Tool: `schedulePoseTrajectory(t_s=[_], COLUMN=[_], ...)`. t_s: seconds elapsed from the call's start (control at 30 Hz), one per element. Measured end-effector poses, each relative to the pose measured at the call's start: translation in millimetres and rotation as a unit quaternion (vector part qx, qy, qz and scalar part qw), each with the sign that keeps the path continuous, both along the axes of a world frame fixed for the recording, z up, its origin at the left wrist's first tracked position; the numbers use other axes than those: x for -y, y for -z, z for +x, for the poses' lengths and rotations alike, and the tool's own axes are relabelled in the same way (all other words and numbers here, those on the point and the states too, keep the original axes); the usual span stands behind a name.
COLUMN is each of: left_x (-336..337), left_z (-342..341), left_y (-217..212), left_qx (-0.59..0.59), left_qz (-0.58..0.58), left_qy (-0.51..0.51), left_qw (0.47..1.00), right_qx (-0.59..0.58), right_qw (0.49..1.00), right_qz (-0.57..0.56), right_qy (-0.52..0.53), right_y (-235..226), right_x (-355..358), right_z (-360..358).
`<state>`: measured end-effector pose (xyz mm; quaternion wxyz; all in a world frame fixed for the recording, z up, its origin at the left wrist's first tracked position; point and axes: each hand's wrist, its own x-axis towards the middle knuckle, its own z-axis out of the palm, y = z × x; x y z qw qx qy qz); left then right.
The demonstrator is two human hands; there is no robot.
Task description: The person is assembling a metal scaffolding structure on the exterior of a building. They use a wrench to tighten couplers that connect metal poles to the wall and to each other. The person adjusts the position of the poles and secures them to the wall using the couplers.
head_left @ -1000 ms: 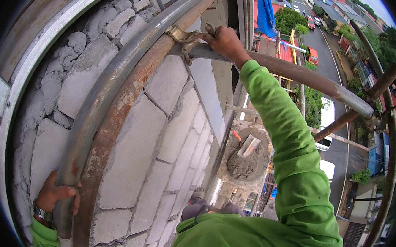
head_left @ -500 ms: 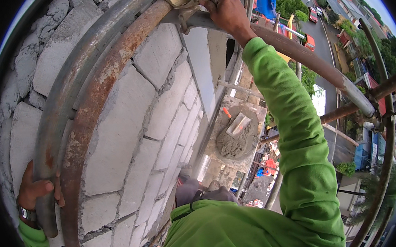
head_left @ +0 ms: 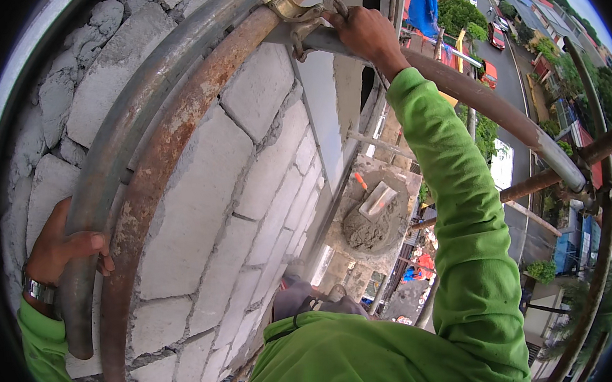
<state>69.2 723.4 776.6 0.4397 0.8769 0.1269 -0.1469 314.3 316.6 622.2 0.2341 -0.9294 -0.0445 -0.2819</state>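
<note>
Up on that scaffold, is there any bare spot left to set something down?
Hardly. The board below carries a mortar heap and trowel; only its rim beside the block wall is bare. The left hand and right hand both grip pipes.

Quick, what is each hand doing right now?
Left hand: closed around the grey scaffold pipe.
Right hand: closed on the horizontal pipe beside the metal clamp.

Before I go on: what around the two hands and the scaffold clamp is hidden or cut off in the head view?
- Left hand: fingers wrap behind the grey scaffold tube, so its palm side is hidden.
- Right hand: its palm covers the tube beneath it.
- Scaffold clamp: top cut off by the picture's upper edge.
- Feet and platform: hidden by the green shirt.
- Trowel on the mortar: too small for detail.
</note>
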Motion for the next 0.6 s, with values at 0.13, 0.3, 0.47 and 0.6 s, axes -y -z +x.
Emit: schedulePoseTrajectory(t_s=[0.13,0.3,0.47,0.6], left_x=[36.8,52.6,56.7,60.5], left_z=[32.1,65.7,84.0,82.7], left_y=[-6.9,-1.4,12.2,10.9], left_qx=[-0.017,-0.011,-0.006,-0.004], left_qz=[0.057,0.022,-0.091,-0.122], left_qy=[0.032,0.095,0.104,0.112], left_qw=[0.998,0.995,0.990,0.986], right_qx=[0.014,0.036,0.010,0.007], right_qw=[1.000,0.998,0.999,0.999], right_qz=[-0.004,-0.004,0.007,0.005], right_qy=[-0.005,-0.042,-0.040,-0.043], right_y=[3.1,10.4,8.4,6.0], right_x=[7.5,9.5,10.4,11.5], right_z=[1.0,13.9,12.8,12.5])
